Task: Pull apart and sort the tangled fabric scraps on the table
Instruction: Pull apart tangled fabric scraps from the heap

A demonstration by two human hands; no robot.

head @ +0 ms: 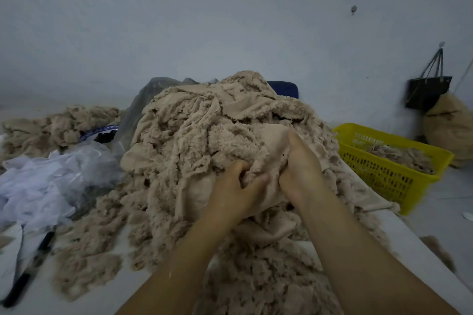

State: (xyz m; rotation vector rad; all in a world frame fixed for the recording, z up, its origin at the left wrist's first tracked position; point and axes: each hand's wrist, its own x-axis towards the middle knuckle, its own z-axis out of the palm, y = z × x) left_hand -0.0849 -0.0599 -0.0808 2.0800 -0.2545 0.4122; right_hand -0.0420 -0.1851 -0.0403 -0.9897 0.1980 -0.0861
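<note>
A large tangled heap of beige fleecy fabric scraps (pixel 204 140) fills the middle of the white table (pixel 107 294). At the heap's 5 o'clock side both hands dig in side by side. The left hand (pixel 238 186) has its fingers curled into the fleece, with the thumb pinching a fold. The right hand (pixel 300 171), just at its 3 o'clock, grips a smooth beige cloth piece (pixel 268 227) that sags beneath both wrists. A smaller pile of beige scraps (pixel 51 128) lies at 10 o'clock and crumpled white sheer material (pixel 38 186) at 9 o'clock. A yellow perforated plastic basket (pixel 384 179) holding more scraps stands at 3 o'clock.
</note>
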